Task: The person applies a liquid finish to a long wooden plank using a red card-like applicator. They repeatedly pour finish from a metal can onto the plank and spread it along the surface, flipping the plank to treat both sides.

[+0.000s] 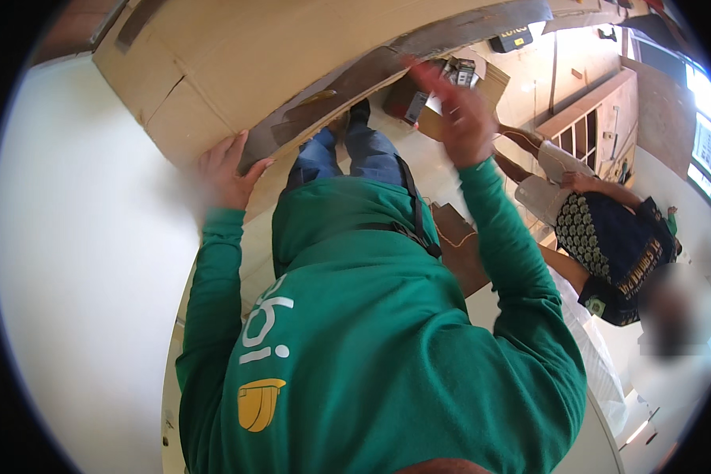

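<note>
A large brown cardboard sheet (237,59) stretches across the top of the view, with a dark strip (355,75) along its near edge. My left hand (231,170) rests at its lower left corner, fingers lying on the cardboard and thumb apart. Raised to the right, my right hand (468,126) is closed around a slim red object (428,75). Motion smears it, so its exact kind cannot be made out. Its far end is near the cardboard's edge.
A smooth white panel (79,197) stands at the left. Beyond my right hand lies an open carton (494,85) with small boxes. A person (608,229) in a dark shirt is at the right, near a wooden shelf frame (584,138). An orange cord (454,239) runs across the floor.
</note>
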Demonstrator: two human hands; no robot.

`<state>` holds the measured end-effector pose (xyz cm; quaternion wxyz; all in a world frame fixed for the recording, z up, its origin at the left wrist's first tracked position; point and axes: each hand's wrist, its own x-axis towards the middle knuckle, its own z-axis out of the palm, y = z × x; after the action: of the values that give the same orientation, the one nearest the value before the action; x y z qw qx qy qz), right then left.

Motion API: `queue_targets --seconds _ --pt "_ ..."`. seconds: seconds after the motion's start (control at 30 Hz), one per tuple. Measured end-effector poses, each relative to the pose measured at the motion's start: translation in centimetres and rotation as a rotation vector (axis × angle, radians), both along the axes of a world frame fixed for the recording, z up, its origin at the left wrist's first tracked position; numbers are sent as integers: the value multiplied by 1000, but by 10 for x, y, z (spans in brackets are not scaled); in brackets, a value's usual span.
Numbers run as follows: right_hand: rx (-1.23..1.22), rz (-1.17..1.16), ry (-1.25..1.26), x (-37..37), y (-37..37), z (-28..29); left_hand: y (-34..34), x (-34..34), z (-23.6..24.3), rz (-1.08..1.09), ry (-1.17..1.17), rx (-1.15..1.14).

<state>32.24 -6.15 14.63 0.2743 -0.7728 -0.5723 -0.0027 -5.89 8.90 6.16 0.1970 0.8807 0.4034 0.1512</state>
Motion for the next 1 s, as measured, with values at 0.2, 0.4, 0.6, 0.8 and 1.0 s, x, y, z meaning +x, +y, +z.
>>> queue_targets --seconds 0.2,0.4,0.6,0.8,1.0 --pt "-64 -383 -21 127 -24 -61 0 -7 -14 -37 14 -21" --pt "-78 -288 -12 77 -35 -84 -19 -24 -24 -49 -29 -11" --pt "-17 -70 127 -12 -64 -80 -36 -32 -23 -75 -46 22" --pt "-153 -257 365 -54 -77 -75 -46 -41 -32 -77 -57 61" --pt "-34 -373 424 -13 -96 -85 -73 -55 -41 -64 -77 67"
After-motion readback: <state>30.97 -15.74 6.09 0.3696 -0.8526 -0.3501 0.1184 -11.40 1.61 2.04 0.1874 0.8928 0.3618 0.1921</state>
